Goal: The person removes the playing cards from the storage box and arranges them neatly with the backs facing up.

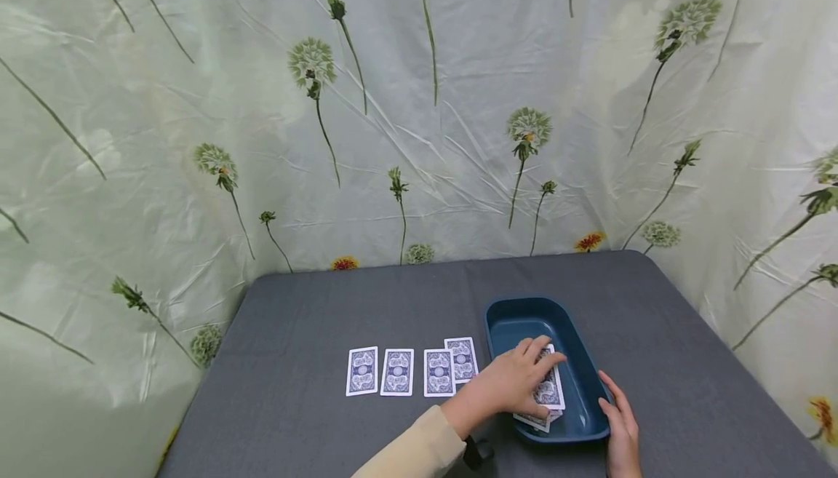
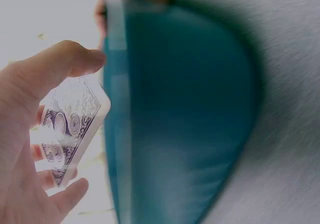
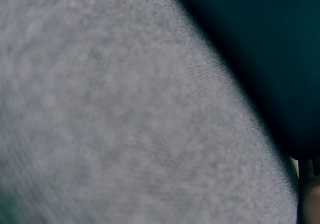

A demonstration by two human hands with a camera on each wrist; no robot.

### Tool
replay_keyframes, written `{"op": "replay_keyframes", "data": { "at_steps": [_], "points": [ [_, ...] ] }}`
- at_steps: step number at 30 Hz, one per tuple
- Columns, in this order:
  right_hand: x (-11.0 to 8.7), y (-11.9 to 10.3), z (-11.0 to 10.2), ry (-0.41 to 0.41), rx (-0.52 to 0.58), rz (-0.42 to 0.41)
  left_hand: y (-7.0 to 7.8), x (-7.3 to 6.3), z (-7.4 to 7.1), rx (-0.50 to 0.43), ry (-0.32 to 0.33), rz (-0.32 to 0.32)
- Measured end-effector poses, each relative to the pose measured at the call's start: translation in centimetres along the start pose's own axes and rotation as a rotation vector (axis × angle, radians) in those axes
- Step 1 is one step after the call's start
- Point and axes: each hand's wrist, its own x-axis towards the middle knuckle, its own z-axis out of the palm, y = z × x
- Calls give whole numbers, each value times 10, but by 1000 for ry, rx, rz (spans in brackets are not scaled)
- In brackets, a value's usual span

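Observation:
My left hand (image 1: 513,382) reaches over the blue tray (image 1: 579,401) and grips a playing card (image 1: 553,391) with its back up. In the left wrist view the patterned card (image 2: 75,119) sits between thumb and fingers, beside the blurred tray wall. Under it, at the tray's near left, edges of other cards (image 1: 538,423) peek out; the hand hides part of them. My right hand (image 1: 622,423) holds the tray's right rim, thumb toward the edge. Only the tray's dark outer side (image 3: 265,53) and a sliver of hand appear in the right wrist view.
Left of the tray, a row of cards lies back up on the grey table (image 1: 294,420): a leftmost card (image 1: 362,371), a second card (image 1: 397,372), and a third card (image 1: 439,372) overlapping another card (image 1: 463,359). A floral curtain (image 1: 366,136) hangs behind the table.

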Motion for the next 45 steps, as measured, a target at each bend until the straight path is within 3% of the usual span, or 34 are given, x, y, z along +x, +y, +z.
{"op": "replay_keyframes", "data": {
  "at_steps": [4, 9, 17, 21, 25, 29, 35, 45],
  "points": [
    [1, -1, 3, 14, 13, -35, -16, -14, -21, -100, 58, -42],
    [1, -1, 3, 19, 20, -56, -41, -44, -36, -124, 124, -121],
    [-1, -1, 2, 7, 1, -28, -91, -122, -32, -358, 230, -338],
    [0, -1, 0, 4, 12, -42, -122, -164, -22, -387, 272, -498],
    [0, 0, 0, 1, 16, -46, -151, -203, -9, -407, 216, -664],
    [-1, 1, 0, 6, 22, -56, -173, -232, 3, -505, 115, -758],
    [-1, 0, 1, 19, 20, -51, -193, -248, 22, -602, -10, -786],
    [-1, 1, 3, 35, 40, -50, -206, -240, 33, -612, -92, -764]
  ]
}}
